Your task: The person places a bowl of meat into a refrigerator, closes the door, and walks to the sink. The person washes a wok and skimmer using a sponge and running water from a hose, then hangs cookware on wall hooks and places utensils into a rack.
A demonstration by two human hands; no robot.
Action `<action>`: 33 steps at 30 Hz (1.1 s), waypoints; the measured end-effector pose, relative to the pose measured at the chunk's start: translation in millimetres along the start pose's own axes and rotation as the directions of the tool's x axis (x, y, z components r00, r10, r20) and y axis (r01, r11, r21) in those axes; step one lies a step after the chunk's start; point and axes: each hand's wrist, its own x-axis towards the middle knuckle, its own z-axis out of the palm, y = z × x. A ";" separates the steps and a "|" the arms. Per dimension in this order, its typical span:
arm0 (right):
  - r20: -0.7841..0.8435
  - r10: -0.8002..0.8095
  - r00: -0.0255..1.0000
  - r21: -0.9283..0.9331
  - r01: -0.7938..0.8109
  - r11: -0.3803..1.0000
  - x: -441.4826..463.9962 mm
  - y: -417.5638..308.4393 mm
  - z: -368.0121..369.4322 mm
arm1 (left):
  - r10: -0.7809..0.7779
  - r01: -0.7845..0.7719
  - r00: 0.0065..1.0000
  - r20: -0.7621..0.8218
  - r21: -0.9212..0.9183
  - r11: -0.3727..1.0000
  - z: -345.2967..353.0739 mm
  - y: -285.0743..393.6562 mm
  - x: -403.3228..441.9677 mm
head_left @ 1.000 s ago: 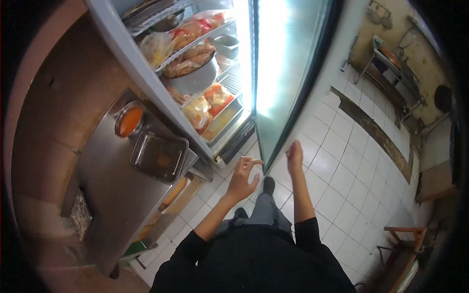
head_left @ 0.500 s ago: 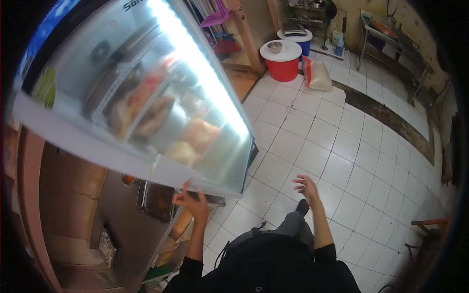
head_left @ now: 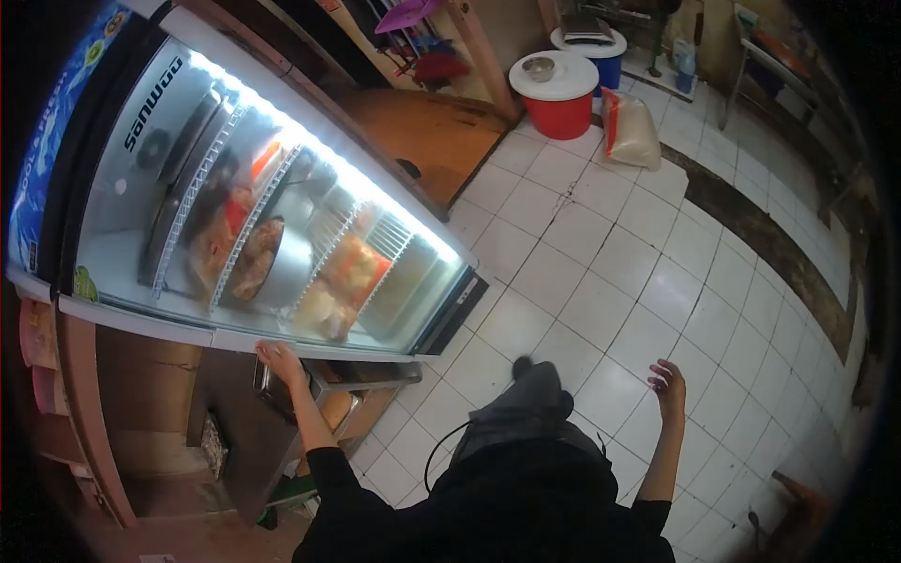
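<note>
The lit fridge [head_left: 122, 211] at the left has its glass door closed. Bagged food [head_left: 352, 267] and a metal pot [head_left: 289, 267] show through the glass on wire shelves. My left hand [head_left: 282, 362] is at the lower edge of the door frame, fingers apart and touching or nearly touching it; nothing is seen in its grasp. Out to the right, my right hand [head_left: 668, 383] hangs over the tiled floor with its fingers loosely curled, apart and empty.
Below the fridge stands a metal counter [head_left: 246, 441] with a tray [head_left: 272, 392]. A red bucket [head_left: 556, 114] with a white lid, a blue bucket [head_left: 608, 70] and a sack [head_left: 631, 131] are at the back. A wooden piece [head_left: 802, 493] lies lower right.
The fridge door has swung from open to closed. My left hand has moved left along with the door edge, and my right hand has moved out to the right. The view has turned.
</note>
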 end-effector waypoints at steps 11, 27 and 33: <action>0.202 0.042 0.978 -0.230 0.005 0.973 255.1 -193.1 -46.0 | -0.774 0.753 0.629 0.067 -0.300 0.586 -17.1 100.7 24.0; -0.404 0.593 0.697 0.634 -0.254 0.731 340.6 -144.3 -381.3 | 0.673 -0.275 -0.566 0.476 -0.879 0.390 465.1 914.4 -456.8; -0.545 0.540 0.641 0.626 -0.116 0.771 429.0 -274.9 -465.0 | 0.864 0.164 -0.356 0.357 -0.886 0.434 514.9 1124.1 -510.3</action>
